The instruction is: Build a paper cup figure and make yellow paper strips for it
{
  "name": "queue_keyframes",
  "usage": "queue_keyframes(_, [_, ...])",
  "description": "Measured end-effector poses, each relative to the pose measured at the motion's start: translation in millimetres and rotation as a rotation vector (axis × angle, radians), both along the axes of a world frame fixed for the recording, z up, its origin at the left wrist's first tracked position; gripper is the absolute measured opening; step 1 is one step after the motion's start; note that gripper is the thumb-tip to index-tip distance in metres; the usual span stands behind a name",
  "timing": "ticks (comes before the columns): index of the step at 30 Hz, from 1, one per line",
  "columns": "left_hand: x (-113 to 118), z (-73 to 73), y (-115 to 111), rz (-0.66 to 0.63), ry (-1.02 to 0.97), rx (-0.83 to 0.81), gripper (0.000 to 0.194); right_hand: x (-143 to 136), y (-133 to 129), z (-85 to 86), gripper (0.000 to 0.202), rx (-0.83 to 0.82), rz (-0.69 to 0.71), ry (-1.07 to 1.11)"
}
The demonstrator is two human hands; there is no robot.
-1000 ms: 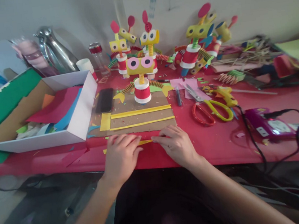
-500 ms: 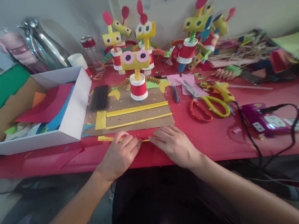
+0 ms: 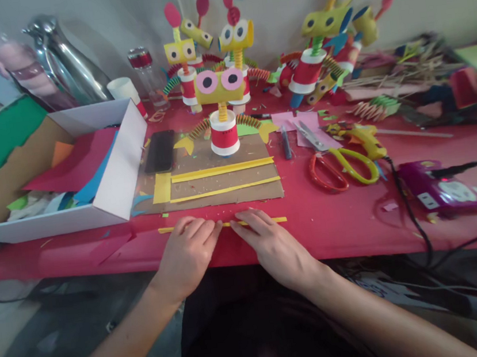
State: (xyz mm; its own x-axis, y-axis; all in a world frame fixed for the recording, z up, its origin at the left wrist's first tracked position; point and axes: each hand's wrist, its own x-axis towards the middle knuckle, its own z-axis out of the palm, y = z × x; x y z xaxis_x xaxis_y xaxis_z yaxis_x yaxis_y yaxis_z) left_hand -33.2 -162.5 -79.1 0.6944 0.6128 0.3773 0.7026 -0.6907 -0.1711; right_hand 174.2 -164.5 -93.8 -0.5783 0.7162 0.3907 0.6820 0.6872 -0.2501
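Observation:
A narrow yellow paper strip (image 3: 279, 220) lies along the red tabletop near its front edge. My left hand (image 3: 192, 251) is closed over the left part, fingers curled and pressed on it. My right hand (image 3: 272, 242) grips it right of the middle, fingertips down on the paper. A short piece of strip shows between the hands, and both ends stick out. Just beyond, a brown cardboard sheet (image 3: 222, 185) carries two more long yellow strips (image 3: 224, 170) and a short wide yellow piece (image 3: 162, 188). A paper-cup figure (image 3: 224, 134) with pink-ringed eyes stands at its back.
A white box (image 3: 112, 176) of coloured paper stands on the left, beside a phone (image 3: 159, 152). Scissors (image 3: 328, 170), a yellow glue gun (image 3: 366, 139) and a purple power strip (image 3: 439, 185) with a cable lie right. More cup figures (image 3: 307, 71) line the wall.
The strip under my hands now lies straighter and flatter, with its right end showing past my right hand. Both hands stay on it, and the camera view has shifted slightly.

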Motion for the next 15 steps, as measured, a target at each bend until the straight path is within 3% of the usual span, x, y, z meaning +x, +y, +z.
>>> queue_keyframes(5, [-10.4, 0.0, 2.7, 0.044, -0.090, -0.097, 0.027, -6.2, 1.1, 1.0, 0.037, 0.004, 0.010, 0.020])
queue_keyframes(15, [-19.7, 5.1, 2.9, -0.062, 0.064, -0.039, 0.030, -15.3, 0.5, -2.9, 0.034, 0.067, 0.036, 0.036])
